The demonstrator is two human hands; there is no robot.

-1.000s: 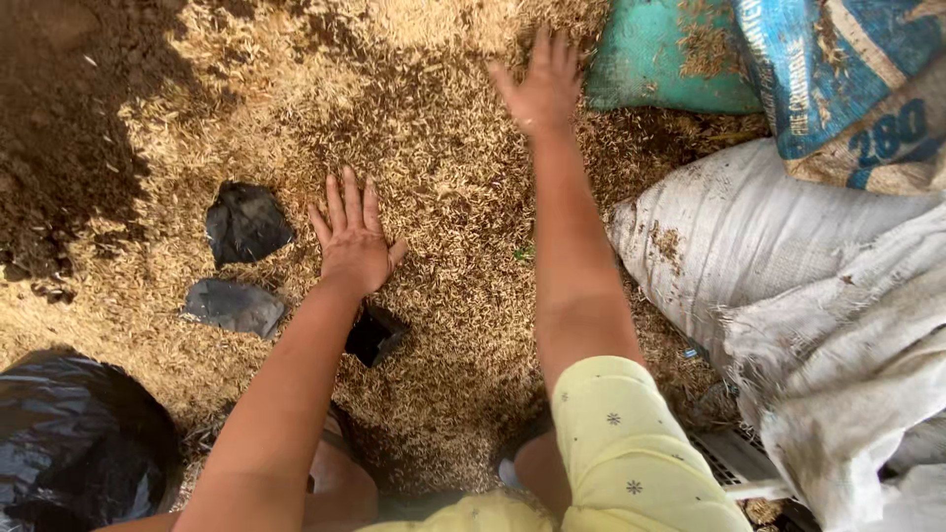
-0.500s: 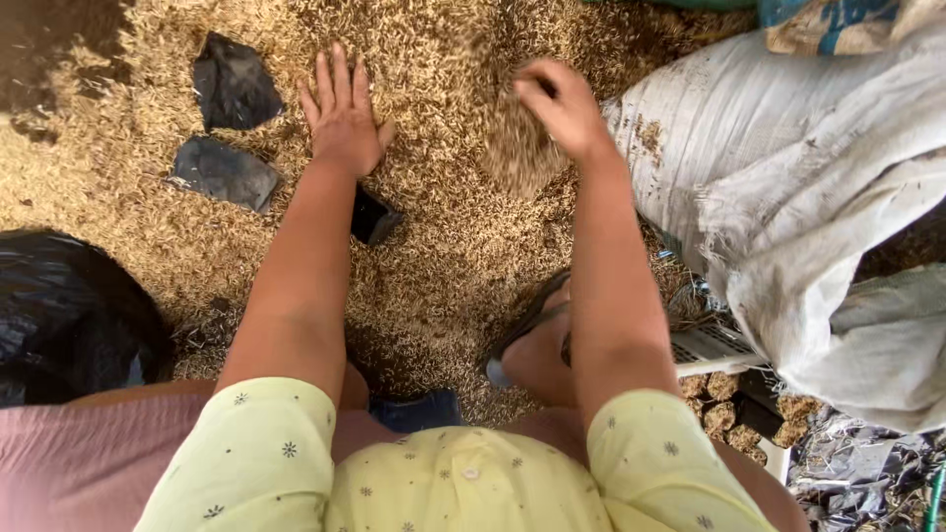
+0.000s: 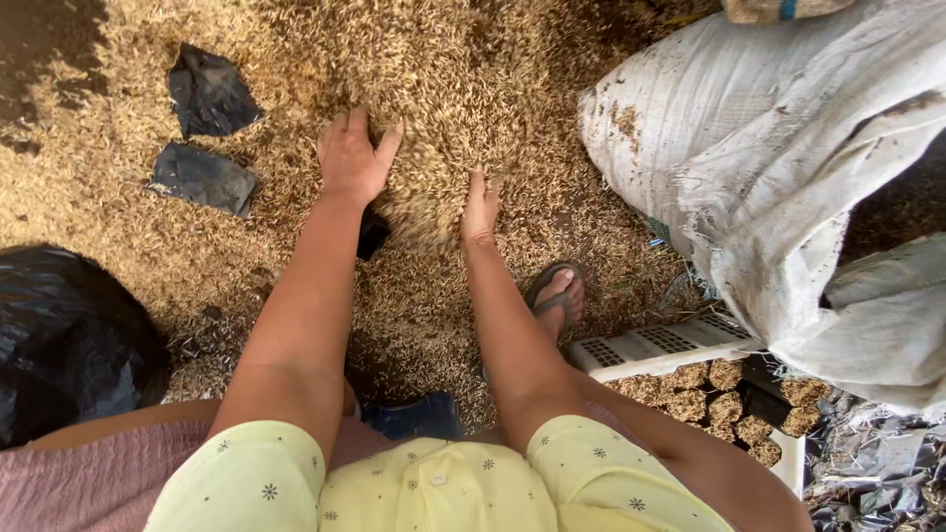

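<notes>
Head view: we're looking down at ground covered in a spread of tan husks (image 3: 473, 69), with bare dark soil (image 3: 39, 39) showing at the top left corner. A big white woven sack (image 3: 749, 128) is lying at right, just beside the husks. Two black plastic scraps (image 3: 207, 94) are sitting on the husks at upper left; a large black bag (image 3: 69, 345) is bulging at the left edge. A white slotted crate (image 3: 660, 345) is sitting below the sack, with a sandalled foot (image 3: 557, 296) just beside it.

We're pressing the left hand (image 3: 355, 158) flat on the husks, fingers spread, palm down, gripping nothing. The right hand (image 3: 480, 212) is standing edge-on, fingers straight and together, also not clasping anything. Between the two hands a heap of husks (image 3: 429, 187) is piling up, touching both palms. Motion blur is smearing the husks above the heap.
</notes>
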